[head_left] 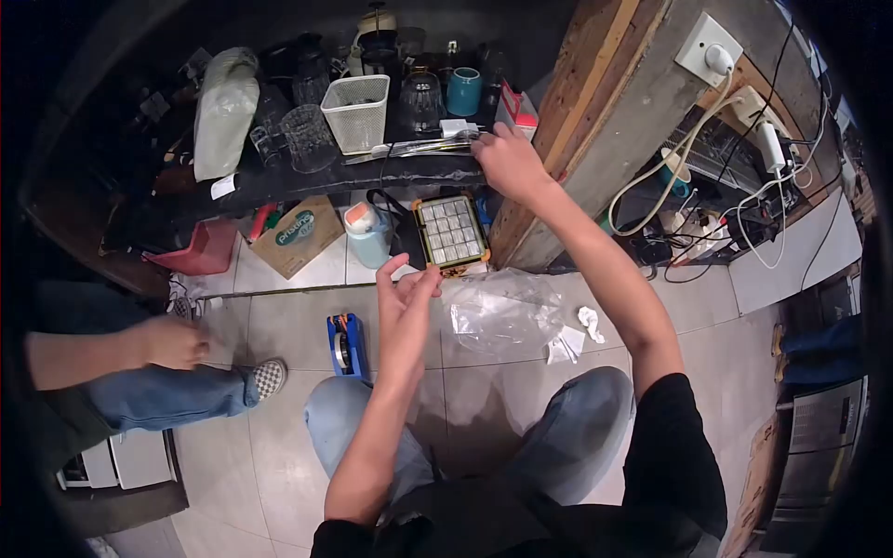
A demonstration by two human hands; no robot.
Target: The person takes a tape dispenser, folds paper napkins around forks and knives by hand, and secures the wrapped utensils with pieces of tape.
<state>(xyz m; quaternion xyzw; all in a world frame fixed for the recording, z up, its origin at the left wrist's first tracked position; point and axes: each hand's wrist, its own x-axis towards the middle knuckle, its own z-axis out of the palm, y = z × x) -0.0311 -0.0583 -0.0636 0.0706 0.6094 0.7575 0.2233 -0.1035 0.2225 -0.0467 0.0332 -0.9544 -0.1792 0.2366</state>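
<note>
The person squats low with knees apart, which leaves the right arm to stretch forward to the black shelf (307, 191). The right hand (510, 163) reaches the front edge, fingers bent down over the ends of the long metal utensils (414, 149); from here I can't tell whether they pinch anything. The utensils lie lengthwise along that edge, just in front of the white mesh basket (357, 113), probably so they stay easy to reach. The basket stands upright, mouth up, as suits something meant to hold loose pieces. Behind them the teal mug (464, 93) sits back from the edge, likely safer there from a passing sleeve.

The left hand (406, 293) hangs in front of the yellow-edged case (449, 231), fingers half curled, thumb apart, nothing clearly in it. On the floor, the clear plastic bag (502, 312) lies slack near the blue tape dispenser (346, 346).
</note>
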